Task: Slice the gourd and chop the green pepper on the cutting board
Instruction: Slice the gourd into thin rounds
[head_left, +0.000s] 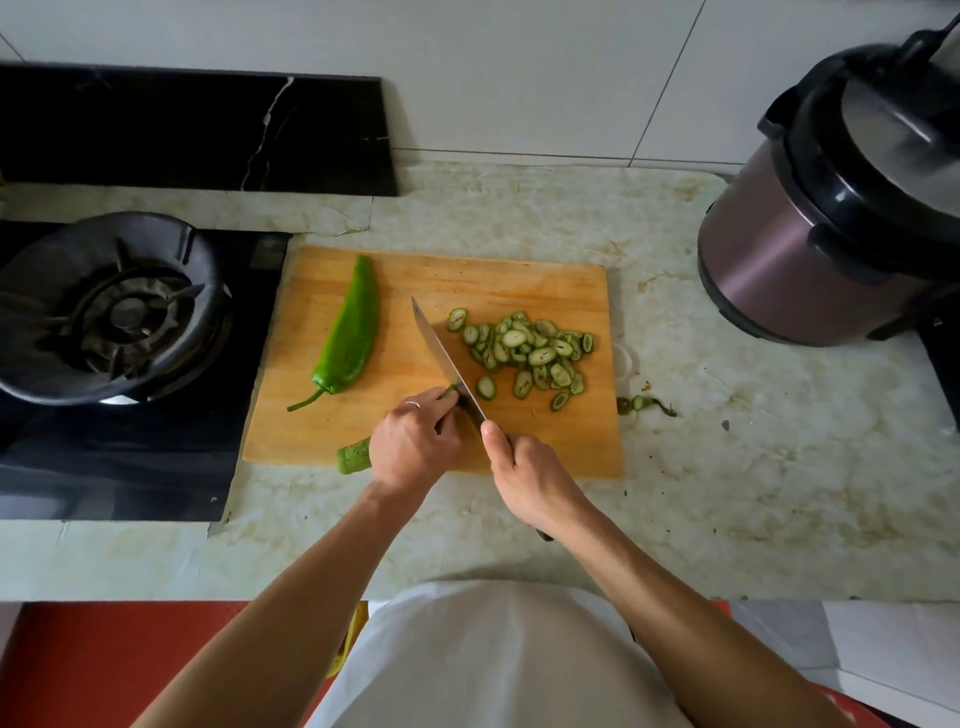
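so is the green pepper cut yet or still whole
Whole. The green pepper lies uncut with its stem on, at the left of the cutting board, away from the knife.

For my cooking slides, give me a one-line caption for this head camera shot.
Left hand steadies a gourd while the right hand slices it with a knife; whole green pepper waits.

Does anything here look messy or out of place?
A little. A few green scraps lie off the board on the counter, to its right. The gourd also sticks out over the board's near edge. Otherwise nothing stands out.
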